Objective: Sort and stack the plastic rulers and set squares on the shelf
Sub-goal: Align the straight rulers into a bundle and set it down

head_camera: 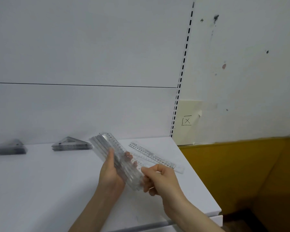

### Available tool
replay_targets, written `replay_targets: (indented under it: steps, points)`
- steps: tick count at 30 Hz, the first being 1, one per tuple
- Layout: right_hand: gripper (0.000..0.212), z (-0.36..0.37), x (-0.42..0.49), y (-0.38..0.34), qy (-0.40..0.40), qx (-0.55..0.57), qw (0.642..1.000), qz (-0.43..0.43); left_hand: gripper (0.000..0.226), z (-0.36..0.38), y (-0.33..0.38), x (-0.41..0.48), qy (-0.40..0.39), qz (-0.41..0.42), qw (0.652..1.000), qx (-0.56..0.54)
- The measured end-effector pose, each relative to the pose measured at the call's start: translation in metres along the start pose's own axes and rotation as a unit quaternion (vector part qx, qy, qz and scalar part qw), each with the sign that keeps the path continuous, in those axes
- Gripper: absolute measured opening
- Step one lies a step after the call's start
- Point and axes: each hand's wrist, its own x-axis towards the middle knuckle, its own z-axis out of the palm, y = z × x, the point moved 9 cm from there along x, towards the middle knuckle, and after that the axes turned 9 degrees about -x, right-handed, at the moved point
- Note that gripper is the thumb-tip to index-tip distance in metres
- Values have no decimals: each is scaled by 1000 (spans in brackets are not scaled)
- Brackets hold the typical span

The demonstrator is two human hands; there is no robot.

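Diagonally, ruler stack [120,163], far end up-left, two-handed

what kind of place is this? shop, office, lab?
Probably a shop or stockroom shelving bay, not certain. The white shelf has a slotted upright beside its back panel, like retail racking; identical set squares sit in two stacks; the left hand and right hand grip a bundle of rulers.

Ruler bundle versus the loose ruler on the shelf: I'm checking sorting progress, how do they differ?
The ruler bundle is many layers thick; the loose ruler looks single. The bundle is held tilted above the shelf by left hand and right hand; the loose ruler lies flat on it. Both: clear numbered plastic.
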Motion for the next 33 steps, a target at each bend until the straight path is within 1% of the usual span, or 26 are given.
replay_targets:
  steps: [1,3,5,7,9,11,13,14,15,16,18,19,20,21,22,23,24,26,27,28,29,31,33]
  points:
    - [20,0,1,-1,8,-49,999,-13,58,3,0,-1,-19,3,1000,11]
    - [24,0,3,-6,7,-107,993,-37,46,6,1,-3,-39,7,999,29]
    - [25,-1,4,-11,7,-135,989,-62,47,7,1,-4,-39,8,998,38]
    - [28,1,4,-17,5,-196,976,-94,52,11,1,-6,-41,4,998,44]
    - [32,5,5,-23,-4,-298,945,-135,55,11,-1,-7,-43,-4,998,46]
    - [39,8,10,-28,-13,-393,904,-169,53,9,-2,-6,-38,-7,998,45]
    - [49,3,18,-37,9,-470,860,-199,44,7,-1,-6,-23,0,999,50]
    - [54,2,20,-40,16,-492,844,-213,40,6,-2,-6,-17,-1,999,51]
    - [57,3,23,-40,8,-502,836,-221,36,7,-3,-7,-12,-6,999,50]
    - [59,6,24,-39,-13,-500,836,-224,34,6,-4,-7,-7,-8,999,52]
    - [56,9,30,-36,-49,-482,847,-218,32,7,-3,-8,-2,-5,998,57]
    - [53,3,38,-38,-41,-467,857,-213,32,8,-2,-9,-2,-5,998,56]
    - [48,-10,51,-42,-12,-455,865,-210,34,9,-2,-9,-1,-6,999,48]
    - [41,-26,65,-47,29,-461,862,-208,35,8,-2,-9,2,-7,999,36]
    - [34,-42,77,-49,61,-492,845,-200,35,8,-1,-9,6,-7,1000,24]
    - [32,-53,86,-48,73,-530,824,-185,35,6,0,-9,11,-6,1000,12]
    - [37,-58,93,-42,65,-562,808,-165,34,5,0,-9,15,-5,1000,3]
    - [55,-57,97,-26,28,-592,794,-136,34,3,2,-8,20,-2,1000,-6]
    - [59,-51,94,-22,17,-606,783,-139,33,3,3,-7,23,-1,1000,-8]
    - [59,-44,91,-21,10,-616,774,-148,32,2,3,-6,26,0,1000,-8]
    - [55,-40,91,-19,6,-616,772,-155,32,1,3,-5,28,1,1000,-7]
    - [44,-36,92,-17,6,-593,791,-151,33,-1,2,-4,35,3,999,-4]
    - [36,-36,96,-12,1,-571,810,-129,34,-3,3,-3,36,4,999,-5]
